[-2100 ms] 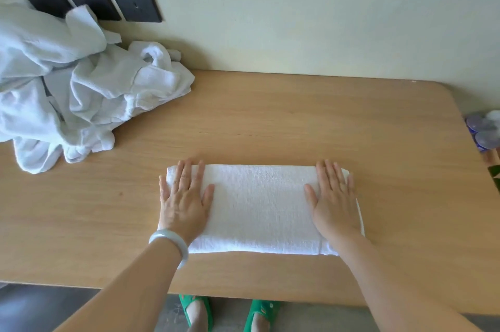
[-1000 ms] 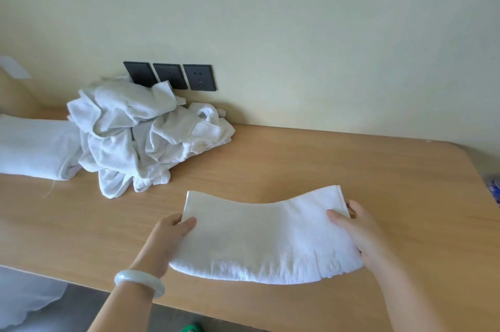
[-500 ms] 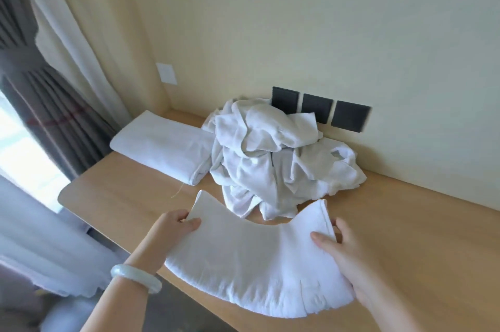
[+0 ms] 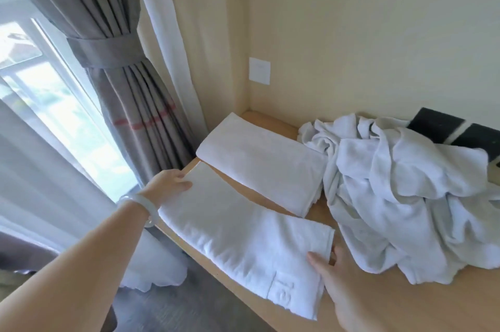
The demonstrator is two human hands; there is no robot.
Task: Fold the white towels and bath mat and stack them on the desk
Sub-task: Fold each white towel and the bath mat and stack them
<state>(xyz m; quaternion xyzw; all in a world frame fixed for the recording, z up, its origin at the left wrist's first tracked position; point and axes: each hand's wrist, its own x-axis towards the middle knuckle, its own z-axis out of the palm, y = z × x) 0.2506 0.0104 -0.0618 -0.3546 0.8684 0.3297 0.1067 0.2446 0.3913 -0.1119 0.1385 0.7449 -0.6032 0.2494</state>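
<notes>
both hands pinch folded towel (image 4: 243, 231): left hand (image 4: 167, 185) far end, right hand (image 4: 338, 275) near end. larger folded towel (image 4: 259, 166) just beyond fingertips; maybe touching.

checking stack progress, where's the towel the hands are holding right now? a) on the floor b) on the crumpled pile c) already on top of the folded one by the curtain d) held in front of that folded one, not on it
d: both hands hold the folded towel in front of the other folded towel, not on it.
</notes>
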